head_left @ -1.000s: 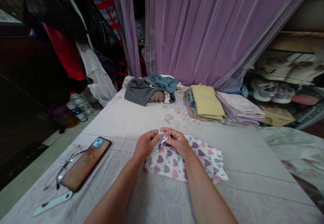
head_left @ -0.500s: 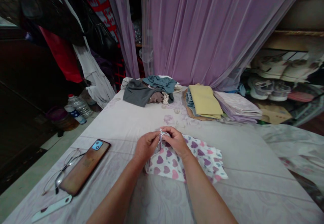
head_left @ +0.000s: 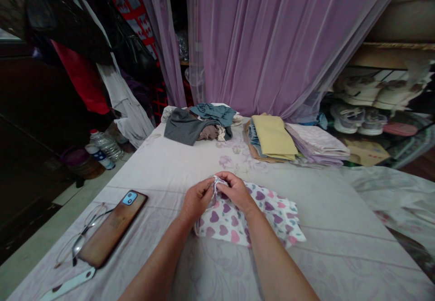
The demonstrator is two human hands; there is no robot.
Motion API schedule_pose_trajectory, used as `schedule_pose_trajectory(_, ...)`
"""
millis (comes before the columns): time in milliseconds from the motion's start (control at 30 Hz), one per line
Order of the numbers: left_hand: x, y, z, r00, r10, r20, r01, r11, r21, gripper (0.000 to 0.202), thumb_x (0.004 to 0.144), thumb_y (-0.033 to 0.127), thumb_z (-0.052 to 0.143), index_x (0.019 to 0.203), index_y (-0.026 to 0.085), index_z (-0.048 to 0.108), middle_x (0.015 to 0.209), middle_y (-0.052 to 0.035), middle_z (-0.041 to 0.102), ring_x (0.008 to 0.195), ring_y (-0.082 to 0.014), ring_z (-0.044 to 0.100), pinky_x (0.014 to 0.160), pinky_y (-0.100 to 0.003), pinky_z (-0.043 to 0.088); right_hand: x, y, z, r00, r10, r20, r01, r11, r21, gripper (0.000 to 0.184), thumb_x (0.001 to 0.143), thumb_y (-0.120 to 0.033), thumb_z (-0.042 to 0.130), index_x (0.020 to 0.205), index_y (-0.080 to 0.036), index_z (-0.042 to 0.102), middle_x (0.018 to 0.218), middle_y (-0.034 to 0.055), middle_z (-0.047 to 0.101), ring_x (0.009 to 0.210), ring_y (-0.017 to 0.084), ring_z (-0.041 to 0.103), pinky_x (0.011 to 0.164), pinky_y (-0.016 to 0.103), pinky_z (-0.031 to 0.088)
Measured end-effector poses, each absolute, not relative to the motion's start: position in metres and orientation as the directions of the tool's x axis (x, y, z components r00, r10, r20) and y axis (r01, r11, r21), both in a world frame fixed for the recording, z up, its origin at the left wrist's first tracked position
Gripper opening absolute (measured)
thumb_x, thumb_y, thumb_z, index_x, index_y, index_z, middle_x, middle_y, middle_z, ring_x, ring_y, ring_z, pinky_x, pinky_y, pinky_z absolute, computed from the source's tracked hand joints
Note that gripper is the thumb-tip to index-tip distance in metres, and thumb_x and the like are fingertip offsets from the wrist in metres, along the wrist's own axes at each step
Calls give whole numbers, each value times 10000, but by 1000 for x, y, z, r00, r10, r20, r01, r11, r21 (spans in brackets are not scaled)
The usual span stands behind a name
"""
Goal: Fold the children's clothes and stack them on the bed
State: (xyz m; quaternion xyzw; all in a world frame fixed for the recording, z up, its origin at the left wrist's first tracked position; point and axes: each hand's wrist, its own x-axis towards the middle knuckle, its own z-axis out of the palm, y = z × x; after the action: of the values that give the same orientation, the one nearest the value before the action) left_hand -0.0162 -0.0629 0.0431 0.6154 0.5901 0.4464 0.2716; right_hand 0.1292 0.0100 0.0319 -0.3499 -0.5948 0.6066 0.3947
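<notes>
In the head view, the only label near enough to matter is the blue band on a small bottle [head_left: 98,154], which stands on the floor far to the left of the hands beside a clear plastic bottle [head_left: 106,142]. Its print is too small to read. The phone [head_left: 113,228] lies face down to the left of the left hand, showing a brown back and a blue camera block with no mark that can be made out.

The left hand [head_left: 197,199] and right hand [head_left: 236,191] meet fingertip to fingertip. Both are closed in a pinch on the bunched far edge of the heart-print cloth [head_left: 268,210]. The cloth is white with purple, pink and teal hearts. It lies flat on the bed sheet [head_left: 340,228], under the right wrist and spreading out to the right of it, and only the pinched edge is raised between the fingers.

Glasses [head_left: 79,240] lie touching the phone's left side, and a flat white strip [head_left: 66,286] lies just nearer the person than the phone. Beyond the hands, a loose heap of grey and teal clothes [head_left: 193,126] lies to the left. A folded stack topped with yellow [head_left: 273,137] lies to the right, with folded lilac cloth [head_left: 317,143] just beside it. A purple curtain [head_left: 272,42] hangs behind them, and shoes [head_left: 356,119] sit on a shelf far right.
</notes>
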Motion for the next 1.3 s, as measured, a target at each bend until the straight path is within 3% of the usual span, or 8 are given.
schedule_pose_trajectory(300,-19,-64,46,-66,927,369,679,-230,697,294,873,229,521,1122,249,675,872,-32,699,819,-159,642,804,-274,508,129,8,41,-438,899,13,-50,-10,-999,258,657,-295,717,902,-217,705,742,-33,662,622,114,546,583,236,446)
schedule_pose_trajectory(433,-18,-65,47,-94,947,309,598,-194,777,235,871,219,504,1086,239,597,948,-18,700,862,-144,642,788,-248,485,129,8,45,-377,925,39,-82,9,-997,199,668,-344,729,795,-199,679,642,-44,605,558,98,503,522,216,420)
schedule_pose_trajectory(600,-23,-65,43,-148,964,221,576,-97,812,138,855,251,474,971,240,548,771,36,635,700,-120,598,662,-216,446,136,14,52,-219,976,-17,-193,-60,-979,264,647,-394,744,816,-211,656,620,-58,574,481,80,454,431,197,399)
schedule_pose_trajectory(800,-35,-67,54,59,978,199,540,-199,818,191,814,177,420,758,207,601,768,8,631,757,-124,587,730,-224,442,143,17,68,-66,998,-5,-295,-24,-955,286,628,-379,761,832,-222,637,646,-57,591,492,76,473,442,192,399)
schedule_pose_trajectory(933,-37,-72,72,227,961,155,504,-253,826,217,871,301,469,866,201,661,897,-29,674,855,-154,618,804,-251,465,144,18,76,97,994,54,-307,81,-948,293,624,-395,754,824,-220,631,684,-43,613,556,91,519,505,207,425)
schedule_pose_trajectory(1033,-28,-76,76,192,964,184,622,-264,737,369,768,417,666,1069,208,618,1038,-57,680,949,-204,627,853,-307,470,144,19,80,179,982,62,-320,118,-940,298,624,-391,745,831,-210,631,694,-45,618,576,93,531,535,214,427)
schedule_pose_trajectory(1100,-17,-76,72,140,964,226,742,-253,620,519,682,387,749,1132,204,566,1077,-76,674,984,-246,625,867,-360,466,142,19,82,203,977,59,-332,126,-935,294,623,-385,744,828,-209,629,691,-48,619,578,93,533,549,219,425)
schedule_pose_trajectory(1300,6,-72,54,67,887,456,906,-246,344,402,750,193,624,1137,199,518,1027,-83,671,956,-251,623,877,-400,447,137,13,97,206,975,82,-323,147,-935,315,624,-411,743,841,-211,634,686,-42,620,585,103,536,543,224,419)
